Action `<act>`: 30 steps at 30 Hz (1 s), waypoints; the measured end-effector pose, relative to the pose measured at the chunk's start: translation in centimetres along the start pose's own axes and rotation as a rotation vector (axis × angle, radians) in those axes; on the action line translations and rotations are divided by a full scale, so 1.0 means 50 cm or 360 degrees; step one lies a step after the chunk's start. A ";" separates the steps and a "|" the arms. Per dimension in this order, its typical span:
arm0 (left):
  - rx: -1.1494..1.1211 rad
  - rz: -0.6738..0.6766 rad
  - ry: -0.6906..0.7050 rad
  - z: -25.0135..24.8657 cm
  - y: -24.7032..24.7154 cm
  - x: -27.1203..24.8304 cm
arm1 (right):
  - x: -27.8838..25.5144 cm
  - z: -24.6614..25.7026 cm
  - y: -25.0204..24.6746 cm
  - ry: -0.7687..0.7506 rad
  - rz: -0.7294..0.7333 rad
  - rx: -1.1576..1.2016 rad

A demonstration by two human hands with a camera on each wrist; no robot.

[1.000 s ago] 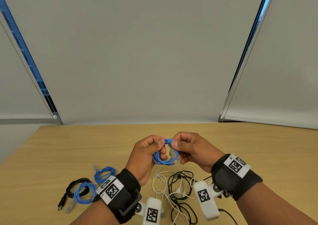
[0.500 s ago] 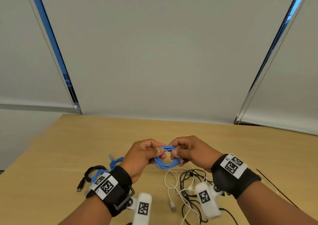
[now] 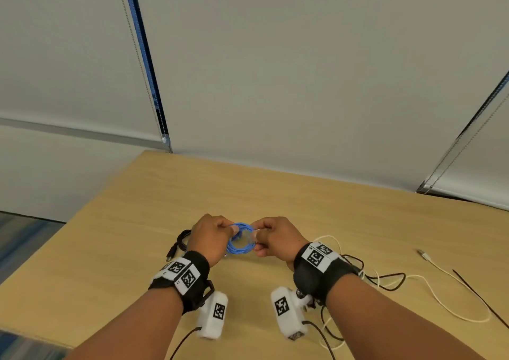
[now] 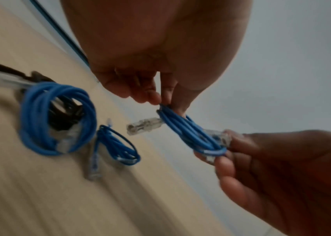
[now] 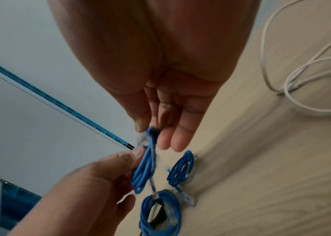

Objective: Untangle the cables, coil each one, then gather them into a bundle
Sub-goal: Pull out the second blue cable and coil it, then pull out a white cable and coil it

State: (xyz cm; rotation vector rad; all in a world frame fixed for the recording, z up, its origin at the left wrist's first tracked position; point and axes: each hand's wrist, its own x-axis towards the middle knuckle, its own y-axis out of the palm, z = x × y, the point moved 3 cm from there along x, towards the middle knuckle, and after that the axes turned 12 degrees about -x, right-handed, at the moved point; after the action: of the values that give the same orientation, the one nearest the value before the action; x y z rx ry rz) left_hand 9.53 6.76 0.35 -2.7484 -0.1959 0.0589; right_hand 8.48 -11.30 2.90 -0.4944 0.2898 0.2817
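In the head view, the left hand [image 3: 210, 235] and the right hand [image 3: 275, 238] are each pinching one side of a small blue coil [image 3: 240, 242] held between them above the table [image 3: 358, 213], with loose white and black cables [image 3: 385, 278] lying beside the right wrist. In the left wrist view, two finished blue coils [image 4: 57, 118] are lying on the table to the left of the hands. In the right wrist view, the thumb and fingertips [image 5: 140, 126] are gripping the coil's end, so the coiling step seems to be finishing, and the next move probably calls for setting this coil beside the others without letting it spring open.
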 end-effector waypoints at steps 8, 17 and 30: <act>0.0388 -0.0033 -0.0273 0.076 -0.042 0.032 | -0.047 -0.069 -0.139 0.0095 -0.0129 -0.0688; 0.0326 0.0310 0.0134 -0.006 0.119 -0.033 | -0.044 -0.154 -0.165 0.0126 -0.0266 -0.1768; -0.0260 0.0783 0.0221 -0.131 0.291 -0.066 | -0.161 0.021 -0.318 -0.0360 -0.0629 -0.1179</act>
State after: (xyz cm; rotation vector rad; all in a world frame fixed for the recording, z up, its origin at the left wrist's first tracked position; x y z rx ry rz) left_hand 8.59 -9.51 0.97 -2.8807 0.5363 -0.0180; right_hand 6.56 -25.77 13.23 -1.2224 -0.1516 0.0458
